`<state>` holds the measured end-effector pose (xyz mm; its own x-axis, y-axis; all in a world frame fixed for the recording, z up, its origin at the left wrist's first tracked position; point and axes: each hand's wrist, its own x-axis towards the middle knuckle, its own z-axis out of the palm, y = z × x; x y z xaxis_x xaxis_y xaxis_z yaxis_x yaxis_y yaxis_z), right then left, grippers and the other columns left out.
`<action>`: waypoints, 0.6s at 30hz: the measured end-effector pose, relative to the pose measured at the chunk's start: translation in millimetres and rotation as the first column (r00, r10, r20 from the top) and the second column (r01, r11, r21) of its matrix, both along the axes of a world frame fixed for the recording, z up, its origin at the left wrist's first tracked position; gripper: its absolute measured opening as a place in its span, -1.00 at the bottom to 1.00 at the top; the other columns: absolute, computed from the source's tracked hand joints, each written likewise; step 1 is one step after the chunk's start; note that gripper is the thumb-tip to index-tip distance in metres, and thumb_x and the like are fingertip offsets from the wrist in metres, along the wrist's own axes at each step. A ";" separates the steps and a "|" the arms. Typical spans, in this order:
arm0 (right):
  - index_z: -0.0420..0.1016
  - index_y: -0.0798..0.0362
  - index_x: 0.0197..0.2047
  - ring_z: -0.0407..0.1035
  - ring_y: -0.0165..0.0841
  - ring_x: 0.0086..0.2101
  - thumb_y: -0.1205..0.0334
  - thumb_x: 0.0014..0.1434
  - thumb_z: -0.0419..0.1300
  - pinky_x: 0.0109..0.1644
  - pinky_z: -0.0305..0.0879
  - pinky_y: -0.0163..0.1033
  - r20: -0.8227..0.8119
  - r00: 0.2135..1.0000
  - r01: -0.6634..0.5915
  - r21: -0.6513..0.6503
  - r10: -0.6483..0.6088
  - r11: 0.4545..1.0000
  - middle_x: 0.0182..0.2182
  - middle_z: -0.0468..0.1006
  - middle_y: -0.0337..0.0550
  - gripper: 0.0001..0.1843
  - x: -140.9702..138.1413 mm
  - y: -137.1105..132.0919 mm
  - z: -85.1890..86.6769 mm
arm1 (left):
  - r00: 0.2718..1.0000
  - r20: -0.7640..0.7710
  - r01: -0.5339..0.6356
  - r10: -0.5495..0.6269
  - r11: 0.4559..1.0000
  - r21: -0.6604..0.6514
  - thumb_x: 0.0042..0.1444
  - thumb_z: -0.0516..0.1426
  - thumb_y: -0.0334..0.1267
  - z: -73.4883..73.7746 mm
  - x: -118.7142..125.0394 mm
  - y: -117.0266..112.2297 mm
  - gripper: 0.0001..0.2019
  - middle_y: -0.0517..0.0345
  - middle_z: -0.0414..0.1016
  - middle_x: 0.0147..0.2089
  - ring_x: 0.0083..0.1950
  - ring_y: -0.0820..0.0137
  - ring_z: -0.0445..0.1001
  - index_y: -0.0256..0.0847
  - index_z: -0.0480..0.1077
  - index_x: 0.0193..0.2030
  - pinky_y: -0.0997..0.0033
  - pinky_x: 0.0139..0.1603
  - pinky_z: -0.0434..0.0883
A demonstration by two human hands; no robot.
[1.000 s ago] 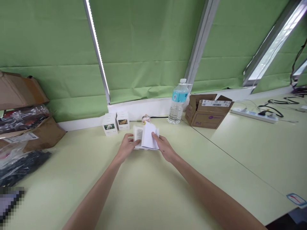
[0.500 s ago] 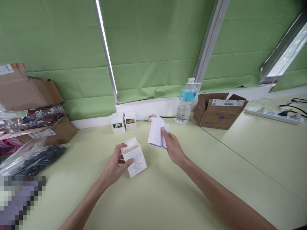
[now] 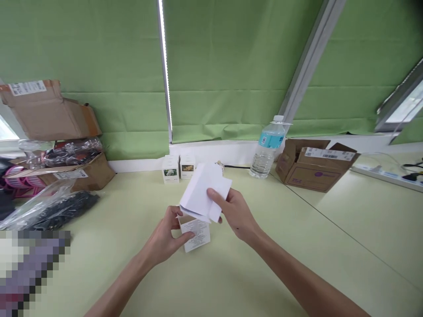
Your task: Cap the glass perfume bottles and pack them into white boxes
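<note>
My left hand [image 3: 168, 240] grips a small white printed box [image 3: 198, 235] by its side, thumb on the face with the text. Folded white paper [image 3: 201, 189] is pinched in my right hand [image 3: 236, 215], thumb on top and fingers underneath. The paper hangs over the upper part of the box and hides its top end. Whether paper and box touch, I cannot tell. Behind them, against the wall, stand two small white boxes with pictures, a left one [image 3: 171, 173] and a right one [image 3: 187, 168]. A small shiny object [image 3: 220, 165] shows partly behind the paper.
A water bottle [image 3: 267, 147] and an open cardboard box [image 3: 313, 169] stand at the back right, near a power strip [image 3: 390, 176]. On the left are stacked cardboard boxes [image 3: 49, 116] and a plastic bag of dark items [image 3: 62, 211]. Green blinds [image 3: 224, 66] hang behind the table.
My right hand has brought the paper left and down, over the box in my left hand. The box's upper end is now covered. The view has shifted slightly left.
</note>
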<state>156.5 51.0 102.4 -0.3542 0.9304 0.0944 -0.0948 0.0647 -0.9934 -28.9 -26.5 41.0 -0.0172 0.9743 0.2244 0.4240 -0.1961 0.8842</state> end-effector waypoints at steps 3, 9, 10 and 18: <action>0.51 0.14 -0.31 0.38 -0.34 -0.53 -0.08 0.01 0.26 -0.57 0.32 -0.29 0.047 0.987 -0.159 0.087 0.155 0.984 -0.47 0.55 -0.11 -0.59 -11.2 -5.7 13.7 | 1.000 0.005 0.022 -0.022 1.000 0.010 0.03 0.21 -0.16 -1.3 -0.2 -1.7 -0.56 0.04 0.45 -0.03 -0.04 0.22 0.48 -0.11 0.20 0.03 0.15 -0.05 0.45; 0.53 0.09 -0.20 0.46 -0.22 -0.23 0.00 0.00 0.30 -0.19 0.42 -0.19 0.092 0.989 -0.137 0.244 0.117 0.960 -0.24 0.57 -0.09 -0.63 -21.1 0.0 -4.7 | 0.999 -0.045 -0.018 0.015 0.997 -0.069 0.01 0.21 -0.19 -6.3 -1.0 -4.7 -0.66 0.07 0.50 -0.06 -0.03 0.19 0.47 -0.13 0.35 -0.05 0.14 0.01 0.42; 0.52 0.09 -0.18 0.45 -0.22 -0.21 0.00 -0.02 0.31 -0.17 0.42 -0.18 0.100 0.992 -0.106 0.259 0.083 0.960 -0.20 0.55 -0.08 -0.60 -21.1 2.6 -10.9 | 0.999 -0.045 -0.019 0.016 0.997 -0.069 0.01 0.21 -0.20 -6.8 -0.5 -4.8 -0.68 0.09 0.50 -0.07 -0.03 0.20 0.48 -0.13 0.36 -0.06 0.15 0.01 0.42; 0.41 0.03 0.00 0.43 -0.21 -0.16 -0.02 -0.02 0.31 -0.19 0.44 -0.16 0.230 0.969 -0.161 0.314 0.090 0.936 -0.06 0.47 -0.04 -0.46 -4.9 18.8 -12.8 | 0.997 0.082 -0.007 0.009 1.000 -0.024 0.00 0.24 -0.18 -10.3 1.5 -4.4 -0.54 0.06 0.48 -0.04 -0.05 0.26 0.50 -0.14 0.17 0.01 0.15 -0.02 0.46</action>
<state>151.6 69.8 89.6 -0.5111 0.8063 0.2978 0.0832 0.3913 -0.9165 -27.4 -30.9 30.6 -0.0428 0.9790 0.1991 0.3517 -0.1718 0.9202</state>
